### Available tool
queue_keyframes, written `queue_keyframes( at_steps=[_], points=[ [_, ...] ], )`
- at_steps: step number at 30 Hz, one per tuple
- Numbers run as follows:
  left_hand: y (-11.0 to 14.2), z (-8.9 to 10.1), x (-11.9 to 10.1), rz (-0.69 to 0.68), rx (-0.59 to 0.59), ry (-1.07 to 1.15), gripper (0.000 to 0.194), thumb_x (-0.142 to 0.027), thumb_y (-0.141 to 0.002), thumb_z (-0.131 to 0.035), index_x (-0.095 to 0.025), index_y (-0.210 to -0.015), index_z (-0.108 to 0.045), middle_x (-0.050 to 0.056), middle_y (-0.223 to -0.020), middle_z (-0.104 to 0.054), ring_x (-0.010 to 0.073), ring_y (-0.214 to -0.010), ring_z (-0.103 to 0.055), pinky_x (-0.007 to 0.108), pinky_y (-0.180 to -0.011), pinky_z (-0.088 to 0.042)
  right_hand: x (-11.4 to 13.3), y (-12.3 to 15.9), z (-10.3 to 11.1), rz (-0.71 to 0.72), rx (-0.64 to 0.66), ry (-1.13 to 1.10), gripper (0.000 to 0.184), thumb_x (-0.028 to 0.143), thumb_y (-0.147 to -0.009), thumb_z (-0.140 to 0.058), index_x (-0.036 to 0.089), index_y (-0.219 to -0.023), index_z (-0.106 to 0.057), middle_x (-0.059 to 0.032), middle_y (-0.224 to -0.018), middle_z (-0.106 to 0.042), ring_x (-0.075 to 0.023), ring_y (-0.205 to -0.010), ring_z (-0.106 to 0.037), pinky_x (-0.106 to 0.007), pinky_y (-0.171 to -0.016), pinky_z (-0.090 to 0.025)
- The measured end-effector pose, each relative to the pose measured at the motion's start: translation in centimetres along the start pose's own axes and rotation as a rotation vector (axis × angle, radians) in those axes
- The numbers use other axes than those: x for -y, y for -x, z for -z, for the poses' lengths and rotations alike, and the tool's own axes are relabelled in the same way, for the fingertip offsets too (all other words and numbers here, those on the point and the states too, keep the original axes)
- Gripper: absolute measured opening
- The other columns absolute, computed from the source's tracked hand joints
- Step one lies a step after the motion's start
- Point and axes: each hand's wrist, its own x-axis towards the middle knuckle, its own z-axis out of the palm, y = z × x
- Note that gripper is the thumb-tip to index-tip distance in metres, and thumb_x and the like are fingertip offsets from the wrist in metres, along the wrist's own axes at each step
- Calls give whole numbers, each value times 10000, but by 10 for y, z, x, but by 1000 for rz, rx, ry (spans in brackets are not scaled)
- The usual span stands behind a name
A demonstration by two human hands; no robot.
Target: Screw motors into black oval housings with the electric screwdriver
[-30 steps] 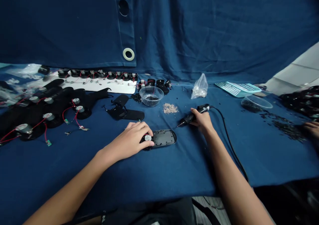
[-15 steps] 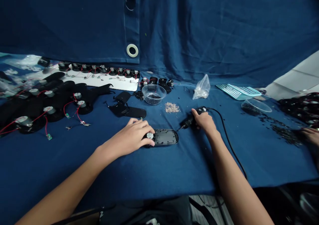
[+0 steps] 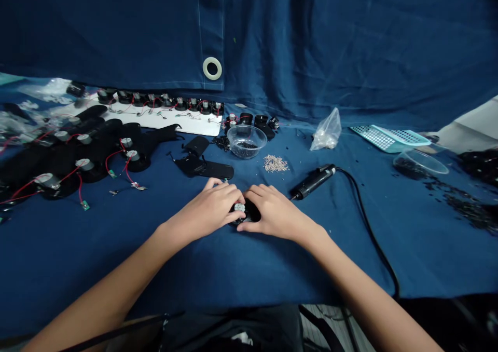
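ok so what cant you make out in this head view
The black casing: mostly covered by the left hand and right hand.
The silver cylinder: fingers hide how it sits.
The pile of tiny silver parts: too small to identify.
The dark heap: cut off by the right edge, too dark to name.

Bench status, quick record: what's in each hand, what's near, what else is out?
Left hand: holding black casing, fingers beside its silver motor
Right hand: holding the casing's other side
Nearest tool: electric screwdriver, lying on the blue cloth, cord attached
Nearby: small screws; clear bowl of black bits
Rest: black pads with motors and red wires; plastic bag; teal basket
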Motion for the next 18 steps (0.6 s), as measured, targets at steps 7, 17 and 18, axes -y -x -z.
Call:
queue_keyframes(
  at_steps=[7,17,18],
  points=[
    [-2,2,-3,-10,16,-84,134,-311,-896,-590,-184,-922,-556,4,-885,-613,186,-890,-575,391,-939,-335,-5,-2,-2,13,-19,119,512,655,-800,-541,176,-979,-550,-76,-961,-611,-247,-906,-559,-373,-791,-385],
    [-2,0,-4,-13,22,-110,147,-294,-878,-606,-175,-936,-544,13,-910,-611,197,-924,-562,392,-949,-324,-3,-2,-2,2,-11,106,496,638,-799,-557,176,-977,-543,-71,-972,-609,-241,-913,-567,-376,-801,-401],
    [-3,0,-3,-15,21,-109,153,-298,-875,-610,-173,-932,-544,14,-907,-611,199,-925,-560,390,-947,-325,-1,-3,-2,-7,-8,108,492,628,-794,-572,173,-977,-548,-73,-970,-611,-245,-916,-568,-381,-806,-405]
  ],
)
